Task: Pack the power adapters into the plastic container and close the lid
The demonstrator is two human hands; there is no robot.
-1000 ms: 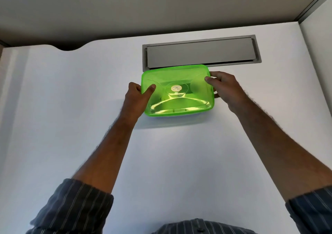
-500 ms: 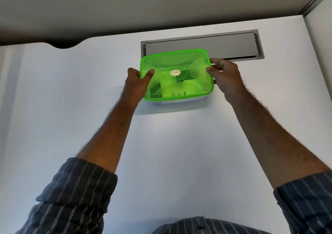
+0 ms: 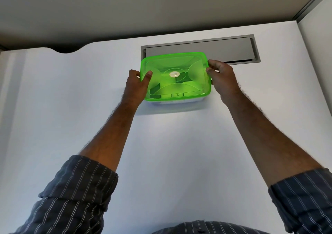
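Observation:
A clear plastic container [image 3: 177, 103] stands on the white desk [image 3: 71, 108] with a translucent green lid [image 3: 181, 61] lying flat on top of it. Dark shapes of power adapters [image 3: 155, 92] show through the lid. My left hand [image 3: 136, 85] grips the lid's left edge, thumb on top. On the opposite side, my right hand [image 3: 221, 77] holds the lid's right edge, thumb pressed on the rim.
A grey cable hatch [image 3: 233, 49] is set into the desk just behind the container. A partition wall rises at the right. The desk's back edge has a curved notch [image 3: 67, 50] at the left.
The lid went from tilted, its front edge lower, to level on the container. Both hands stayed on its edges. The view shifted, so the box sits higher in the frame.

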